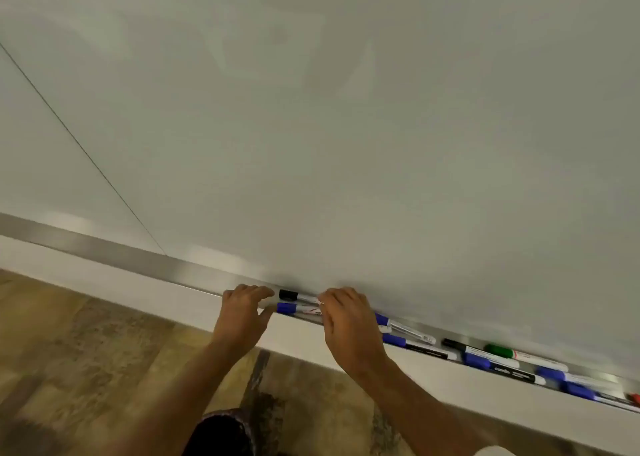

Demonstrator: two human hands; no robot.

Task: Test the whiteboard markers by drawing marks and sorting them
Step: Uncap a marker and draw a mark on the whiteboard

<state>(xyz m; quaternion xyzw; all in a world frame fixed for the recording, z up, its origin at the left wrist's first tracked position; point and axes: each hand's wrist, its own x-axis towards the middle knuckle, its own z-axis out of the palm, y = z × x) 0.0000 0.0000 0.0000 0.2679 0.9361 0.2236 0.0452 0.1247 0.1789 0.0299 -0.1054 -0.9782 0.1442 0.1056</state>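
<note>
Two-handed, reaching into the tray [104, 247] running along the 6 o'clock edge of the whiteboard [346, 144]. Bracketing the cap ends of a black-capped marker [289, 295] and a blue-capped marker [287, 307] with the left hand [242, 312], fingers loosely curved and parted, thumb tip just touching the blue cap, nothing pinched. Curling the right hand [349, 320] over the same two barrels from their 3 o'clock side, hiding the fingertips, so not telling whether gripping or only resting. Leaving the other markers [498, 351] lying in the tray toward 4 o'clock: several blue caps, a black, a green, a red at the far edge. Showing no drawn mark anywhere on the visible board, and no plainly separate piles. Judging from that: barely starting, testing and sorting both waiting, with picking up a first marker seeming to be the step in hand.
</note>
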